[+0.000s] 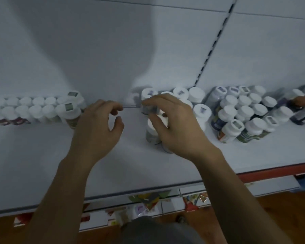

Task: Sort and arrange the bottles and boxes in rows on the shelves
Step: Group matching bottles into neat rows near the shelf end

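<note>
The right hand point(173, 124) curls round a bottle point(152, 134) in the middle of the shelf point(42, 155), likely to move it. The left hand point(99, 127) hangs loose and empty beside the neat row point(33, 111) at 9 o'clock.

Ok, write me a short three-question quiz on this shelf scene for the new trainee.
1. True or false: the left hand is gripping a bottle.
2. The two tidy rows of bottles stand: A) left of both hands, B) right of both hands, C) on the floor.
3. Fill in: the right hand curls over the ___ cap of a bottle.
Key: 1 false, it holds nothing; 2 A; 3 white.
</note>
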{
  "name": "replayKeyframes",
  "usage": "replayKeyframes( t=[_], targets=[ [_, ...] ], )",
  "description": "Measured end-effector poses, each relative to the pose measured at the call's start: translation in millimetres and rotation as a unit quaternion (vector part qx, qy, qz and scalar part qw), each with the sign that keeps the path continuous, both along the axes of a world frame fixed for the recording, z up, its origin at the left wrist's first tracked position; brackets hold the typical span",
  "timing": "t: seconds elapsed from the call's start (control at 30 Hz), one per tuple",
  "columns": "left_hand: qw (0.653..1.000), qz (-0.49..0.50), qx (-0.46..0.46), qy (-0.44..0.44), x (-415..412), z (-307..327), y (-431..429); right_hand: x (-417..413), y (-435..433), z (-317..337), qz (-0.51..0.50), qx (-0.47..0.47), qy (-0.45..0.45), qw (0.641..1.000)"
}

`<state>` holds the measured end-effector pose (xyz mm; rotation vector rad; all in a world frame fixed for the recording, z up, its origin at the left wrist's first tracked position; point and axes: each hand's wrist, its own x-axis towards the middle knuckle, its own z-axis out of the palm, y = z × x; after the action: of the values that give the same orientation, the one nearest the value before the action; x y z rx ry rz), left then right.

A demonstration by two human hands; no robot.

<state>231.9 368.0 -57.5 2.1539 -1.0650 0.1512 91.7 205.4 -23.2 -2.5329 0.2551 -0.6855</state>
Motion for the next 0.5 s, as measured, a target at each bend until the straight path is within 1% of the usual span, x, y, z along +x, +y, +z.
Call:
replayKeyframes(
  t=[0.1,0.2,0.27,0.33,0.37,0.43,0.5],
  targets=[
    [0.999,-0.028,0.031,-0.027,-4,19,-41,-29,-53,6,-0.057,-0.038,0.005,0.998],
    [0.996,-0.044,0.056,-0.049,-18,30,-79,-77,-114,3,-0.127,-0.053,0.052,0.989],
    [0.989,-0.044,0.129,-0.055,-26,36,-105,-112,-153,2,-0.160,-0.059,0.080,0.982],
    [0.973,-0.037,0.220,-0.062,-38,39,-128,-144,-188,3,-0.184,-0.054,0.092,0.977],
    [0.970,-0.039,0.232,-0.063,-46,40,-138,-158,-204,4,-0.193,-0.049,0.091,0.976],
    [0.980,-0.059,0.176,-0.068,-67,41,-158,-184,-233,6,-0.205,-0.028,0.076,0.975],
    [0.985,-0.100,0.127,-0.066,-94,42,-179,-202,-257,5,-0.203,-0.006,0.050,0.978]
  ],
)
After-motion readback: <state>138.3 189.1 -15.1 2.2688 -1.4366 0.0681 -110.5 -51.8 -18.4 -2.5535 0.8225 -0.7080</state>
